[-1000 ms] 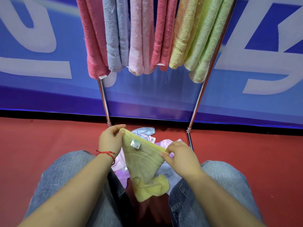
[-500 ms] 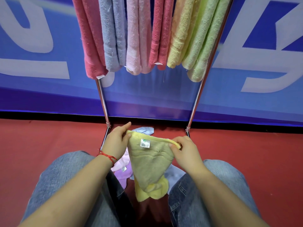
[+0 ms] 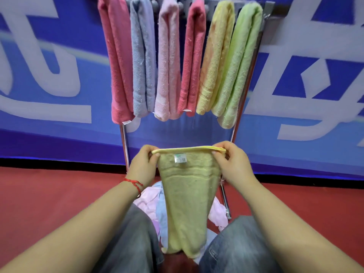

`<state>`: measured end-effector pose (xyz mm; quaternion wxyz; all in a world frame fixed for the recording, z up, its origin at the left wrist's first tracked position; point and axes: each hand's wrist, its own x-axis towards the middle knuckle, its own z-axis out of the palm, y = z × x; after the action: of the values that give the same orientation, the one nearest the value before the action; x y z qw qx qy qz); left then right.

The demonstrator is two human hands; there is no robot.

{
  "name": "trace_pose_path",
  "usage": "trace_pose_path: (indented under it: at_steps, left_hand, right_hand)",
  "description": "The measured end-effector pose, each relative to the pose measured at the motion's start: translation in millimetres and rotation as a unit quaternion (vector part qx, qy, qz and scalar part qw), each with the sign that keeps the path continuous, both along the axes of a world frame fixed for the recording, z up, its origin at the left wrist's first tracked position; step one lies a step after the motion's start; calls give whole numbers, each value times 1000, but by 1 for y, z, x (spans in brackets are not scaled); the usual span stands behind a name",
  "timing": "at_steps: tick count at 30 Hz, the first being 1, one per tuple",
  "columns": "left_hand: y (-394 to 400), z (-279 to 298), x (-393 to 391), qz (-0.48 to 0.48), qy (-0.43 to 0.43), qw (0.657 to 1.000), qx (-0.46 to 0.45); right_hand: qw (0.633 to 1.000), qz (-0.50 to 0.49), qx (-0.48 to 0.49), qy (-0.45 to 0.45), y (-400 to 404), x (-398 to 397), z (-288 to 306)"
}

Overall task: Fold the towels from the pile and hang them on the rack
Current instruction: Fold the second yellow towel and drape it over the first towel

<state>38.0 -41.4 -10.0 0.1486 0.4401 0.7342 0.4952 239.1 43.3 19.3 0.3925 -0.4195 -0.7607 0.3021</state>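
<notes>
Centrally, low in the frame, a yellow towel [image 3: 188, 200] hangs stretched by its top edge, a small label [image 3: 180, 158] near that edge. The left hand [image 3: 142, 166] pinches its left corner, the right hand [image 3: 232, 164] its right. Behind it a pile [image 3: 146, 203] of pink and blue towels lies on the red floor [image 3: 49, 198]. Above, the rack [image 3: 239, 107] carries six folded towels [image 3: 169, 62].
</notes>
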Motion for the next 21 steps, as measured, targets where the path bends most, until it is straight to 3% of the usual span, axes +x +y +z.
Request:
trace_pose_path:
  at_steps: [4, 8, 12, 16, 19, 21]
  left_hand:
    - [-7, 67, 11, -12, -48, 981, 188]
    - [-22, 115, 24, -26, -30, 958, 283]
    - [-36, 123, 27, -27, -46, 960, 277]
    - [-44, 97, 27, -10, -109, 973, 204]
    - [-48, 62, 33, -3, -215, 967, 137]
    - [-48, 41, 46, -7, -315, 942, 112]
  right_hand:
    - [992, -7, 56, 110, -14, 0, 60]
    - [977, 3, 100, 189, -34, 9, 104]
    - [972, 3, 87, 218, -41, 18, 107]
    - [976, -36, 47, 210, -49, 23, 75]
    - [978, -86, 1, 192, -59, 25, 40]
    - [962, -139, -69, 225, -64, 24, 17]
